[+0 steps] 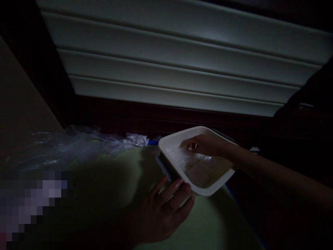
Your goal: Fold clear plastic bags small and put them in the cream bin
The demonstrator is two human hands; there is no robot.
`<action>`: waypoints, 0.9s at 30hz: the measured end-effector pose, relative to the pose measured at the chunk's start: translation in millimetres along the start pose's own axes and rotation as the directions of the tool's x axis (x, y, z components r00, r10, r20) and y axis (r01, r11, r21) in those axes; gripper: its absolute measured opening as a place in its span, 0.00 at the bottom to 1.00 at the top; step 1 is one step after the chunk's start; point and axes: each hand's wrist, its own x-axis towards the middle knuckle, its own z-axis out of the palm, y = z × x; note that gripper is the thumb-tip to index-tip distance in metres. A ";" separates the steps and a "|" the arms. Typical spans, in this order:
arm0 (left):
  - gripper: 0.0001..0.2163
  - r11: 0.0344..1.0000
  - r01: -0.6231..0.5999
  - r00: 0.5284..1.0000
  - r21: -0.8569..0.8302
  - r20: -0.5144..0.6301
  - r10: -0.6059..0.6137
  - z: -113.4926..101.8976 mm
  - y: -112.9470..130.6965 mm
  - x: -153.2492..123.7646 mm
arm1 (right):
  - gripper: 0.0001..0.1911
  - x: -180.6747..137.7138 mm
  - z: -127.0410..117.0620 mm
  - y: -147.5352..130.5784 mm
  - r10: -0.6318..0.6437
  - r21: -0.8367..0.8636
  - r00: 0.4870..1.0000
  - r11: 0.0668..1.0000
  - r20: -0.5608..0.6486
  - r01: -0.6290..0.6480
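A white square plastic container (171, 140) with rounded corners and dark side latches sits tilted in the view, its open top facing me. Inside it lies shiny, crinkled clear plastic (192, 166); whether this is a bag or a sheet I cannot tell. My right hand (201, 145) reaches in from the right, thumb and fingers closed in a pinch on the plastic near the far inner wall. At the container's near left corner is my left hand (166, 208), fingers stretched out and apart, the fingertips at the rim and latch. Its palm is in shadow.
Everything is dimly lit. Loose clear plastic bags (85, 142) lie along the back left of the pale green surface (109, 180). A small blue item (153, 142) is beside the container. Behind rises a dark-framed panel with pale slats (169, 59). The lower left corner is pixelated.
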 end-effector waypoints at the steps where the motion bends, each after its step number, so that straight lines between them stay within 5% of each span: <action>1: 0.14 1.000 -0.002 1.000 0.001 0.007 0.002 -0.2 -0.1 0.0 | 0.11 0.1 0.0 0.9 0.002 -0.003 1.000 1.000 -0.005 -0.002; 8: 0.17 1.000 -0.017 1.000 -0.017 0.019 0.017 2.0 -0.3 -0.6 | 0.10 -8.8 -7.3 -5.7 0.017 -0.051 0.984 0.998 -0.175 -0.026; 17: 0.17 0.999 -0.034 0.999 -0.024 0.024 0.035 0.1 0.3 -0.3 | 0.09 -33.5 -36.2 -87.0 -0.085 -0.110 0.913 0.993 -0.400 0.044; 27: 0.16 1.000 0.002 0.939 -0.001 0.344 -0.001 -67.1 -18.8 -52.1 | 0.10 -57.2 -31.1 -176.4 -0.156 -0.271 0.883 0.962 -0.443 0.035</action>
